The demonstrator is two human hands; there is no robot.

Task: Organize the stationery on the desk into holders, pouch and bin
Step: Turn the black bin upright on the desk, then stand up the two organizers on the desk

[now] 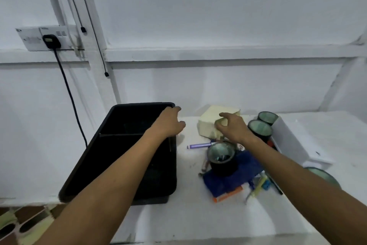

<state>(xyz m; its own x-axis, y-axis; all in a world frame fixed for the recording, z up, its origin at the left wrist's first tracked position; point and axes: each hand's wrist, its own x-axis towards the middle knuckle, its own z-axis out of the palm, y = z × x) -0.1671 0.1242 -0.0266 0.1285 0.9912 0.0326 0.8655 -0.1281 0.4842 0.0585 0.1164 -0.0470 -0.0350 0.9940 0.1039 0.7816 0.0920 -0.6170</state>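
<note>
A black bin (pixel 111 145) stands at the desk's left edge. My left hand (pixel 168 121) rests on its far right rim, fingers curled over it. My right hand (pixel 232 127) pinches a corner of a pale yellow paper stack (pixel 210 119) at the back of the desk. A black round holder (pixel 222 159) with small items inside sits on a blue pouch (pixel 228 183). A purple marker (pixel 198 145) lies between bin and holder. Two more black holders (pixel 260 128) stand behind my right wrist. Loose pens (pixel 258 183) lie beside the pouch.
A white box (pixel 294 145) lies at the right, with another round holder (pixel 323 175) partly hidden under my right forearm. An orange pen (pixel 226 195) pokes out under the pouch. A wall socket with a black cable (pixel 67 86) is at the left.
</note>
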